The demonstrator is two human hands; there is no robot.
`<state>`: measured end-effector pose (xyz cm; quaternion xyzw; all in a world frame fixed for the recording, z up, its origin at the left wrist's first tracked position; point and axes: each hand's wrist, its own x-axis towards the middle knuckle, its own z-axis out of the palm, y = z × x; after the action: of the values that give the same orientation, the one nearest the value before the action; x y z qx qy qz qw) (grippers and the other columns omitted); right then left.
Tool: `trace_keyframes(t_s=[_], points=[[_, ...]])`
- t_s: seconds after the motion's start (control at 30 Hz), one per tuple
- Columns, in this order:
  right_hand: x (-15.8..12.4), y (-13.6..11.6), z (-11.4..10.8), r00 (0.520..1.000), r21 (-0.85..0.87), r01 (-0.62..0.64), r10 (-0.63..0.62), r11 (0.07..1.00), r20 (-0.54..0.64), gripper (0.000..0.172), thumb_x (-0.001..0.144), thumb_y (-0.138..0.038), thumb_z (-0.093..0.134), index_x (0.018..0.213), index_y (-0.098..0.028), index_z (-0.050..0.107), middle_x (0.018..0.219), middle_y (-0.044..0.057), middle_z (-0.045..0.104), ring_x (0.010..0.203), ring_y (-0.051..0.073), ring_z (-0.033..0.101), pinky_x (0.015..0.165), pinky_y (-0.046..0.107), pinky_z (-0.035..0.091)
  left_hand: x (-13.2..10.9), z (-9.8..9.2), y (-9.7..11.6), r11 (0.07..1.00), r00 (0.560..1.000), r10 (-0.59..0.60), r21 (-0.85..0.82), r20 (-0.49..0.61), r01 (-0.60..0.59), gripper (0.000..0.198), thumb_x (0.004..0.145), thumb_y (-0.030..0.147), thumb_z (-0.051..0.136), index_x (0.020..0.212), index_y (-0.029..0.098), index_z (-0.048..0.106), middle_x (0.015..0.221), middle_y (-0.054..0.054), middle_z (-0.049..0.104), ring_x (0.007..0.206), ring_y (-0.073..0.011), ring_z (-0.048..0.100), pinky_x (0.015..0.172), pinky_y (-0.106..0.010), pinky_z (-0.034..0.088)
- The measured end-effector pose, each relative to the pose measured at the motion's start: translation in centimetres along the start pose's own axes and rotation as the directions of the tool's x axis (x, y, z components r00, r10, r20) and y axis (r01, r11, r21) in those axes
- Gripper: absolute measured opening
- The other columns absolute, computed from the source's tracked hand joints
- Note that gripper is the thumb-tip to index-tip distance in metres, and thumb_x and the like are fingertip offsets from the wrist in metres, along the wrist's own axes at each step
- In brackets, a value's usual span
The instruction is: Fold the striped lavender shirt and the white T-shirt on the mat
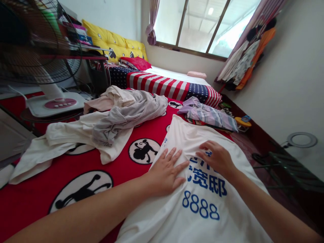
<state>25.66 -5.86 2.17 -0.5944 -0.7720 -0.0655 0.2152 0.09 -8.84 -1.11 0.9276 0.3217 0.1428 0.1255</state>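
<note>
A white T-shirt (238, 206) with blue printed characters and the digits 8888 lies spread on the red bedding in front of me. My left hand (168, 172) rests flat on its left side, palm down and fingers apart. Above the print, my right hand (216, 158) has its fingers bent, thumb and index close together at a wrinkle of the shirt's cloth. Creases run across the fabric between both hands, and part of the lettering is covered by a fold and by the right hand.
Crumpled grey clothing (131, 111) and white clothing (73, 131) lie to the left on the red blanket (121, 179). Beyond the shirt is a striped lilac garment (207, 113). A fan (55, 98) stands at left. A ring light (302, 139) and dark rack (296, 168) are at right.
</note>
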Motion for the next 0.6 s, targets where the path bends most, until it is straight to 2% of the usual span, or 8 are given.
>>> trace_keyframes(t_s=[0.07, 0.13, 0.27, 0.43, 0.5, 0.6], points=[[-1.1, -1.0, 0.1, 0.991, -0.011, 0.077, -0.075, 0.997, 0.107, 0.016, 0.083, -0.038, 0.061, 0.089, -0.024, 0.063, 0.095, 0.005, 0.065, 0.094, 0.023, 0.059, 0.08, 0.032, 0.045, 0.0, 0.0, 0.0, 1.0, 1.0, 0.0, 0.013, 0.001, 0.0, 0.058, 0.094, 0.055, 0.035, 0.146, 0.03, 0.035, 0.158, -0.011, 0.017, 0.145, -0.0325, 0.011, 0.115, -0.055, 0.01], [-1.7, -1.4, 0.1, 0.99, -0.011, 0.088, -0.086, 0.996, 0.114, 0.013, 0.088, -0.033, 0.055, 0.089, -0.023, 0.063, 0.096, 0.005, 0.065, 0.095, 0.022, 0.058, 0.081, 0.031, 0.045, 0.0, 0.0, 0.1, 1.0, 1.0, 0.0, 0.026, -0.003, 0.0, 0.057, 0.094, 0.055, 0.035, 0.146, 0.03, 0.034, 0.158, -0.011, 0.017, 0.145, -0.0323, 0.011, 0.115, -0.055, 0.01], [-2.0, -1.2, -0.1, 0.995, -0.065, 0.082, -0.078, 0.995, 0.065, 0.019, 0.093, -0.028, 0.047, 0.084, -0.022, 0.062, 0.09, 0.004, 0.064, 0.085, 0.019, 0.059, 0.075, 0.029, 0.043, 0.0, -0.1, 0.1, 0.999, 1.0, 0.005, 0.044, -0.014, -0.004, 0.056, 0.094, 0.055, 0.034, 0.146, 0.031, 0.034, 0.158, -0.011, 0.018, 0.145, -0.0325, 0.013, 0.115, -0.054, 0.011], [-2.4, -1.9, -0.7, 0.984, -0.068, 0.068, -0.056, 0.995, 0.169, 0.014, 0.09, -0.024, 0.051, 0.088, -0.02, 0.064, 0.093, 0.006, 0.065, 0.087, 0.021, 0.059, 0.076, 0.03, 0.043, 0.0, 0.1, 0.0, 1.0, 0.998, 0.027, 0.008, -0.053, -0.026, 0.055, 0.092, 0.051, 0.043, 0.143, 0.029, 0.04, 0.156, -0.013, 0.024, 0.143, -0.0346, 0.018, 0.113, -0.057, 0.015], [-2.7, -3.1, -1.2, 0.986, -0.038, 0.108, -0.102, 0.993, 0.133, 0.01, 0.087, -0.023, 0.056, 0.091, -0.019, 0.065, 0.097, 0.008, 0.065, 0.091, 0.023, 0.058, 0.081, 0.033, 0.043, 0.0, 0.1, -0.2, 0.997, 0.994, 0.039, -0.064, -0.102, -0.045, 0.049, 0.09, 0.045, 0.051, 0.135, 0.027, 0.051, 0.153, -0.013, 0.03, 0.141, -0.0333, 0.026, 0.113, -0.055, 0.02], [-4.0, -6.2, -2.0, 0.968, 0.139, 0.224, -0.237, 0.965, 0.086, 0.009, 0.086, -0.02, 0.059, 0.093, -0.019, 0.065, 0.097, 0.007, 0.065, 0.092, 0.022, 0.057, 0.084, 0.035, 0.041, -0.3, -0.9, -0.5, 0.967, 0.971, -0.007, -0.248, -0.239, -0.054, 0.025, 0.09, 0.03, 0.052, 0.106, 0.02, 0.068, 0.132, -0.012, 0.054, 0.119, -0.0235, 0.053, 0.103, -0.038, 0.039]])
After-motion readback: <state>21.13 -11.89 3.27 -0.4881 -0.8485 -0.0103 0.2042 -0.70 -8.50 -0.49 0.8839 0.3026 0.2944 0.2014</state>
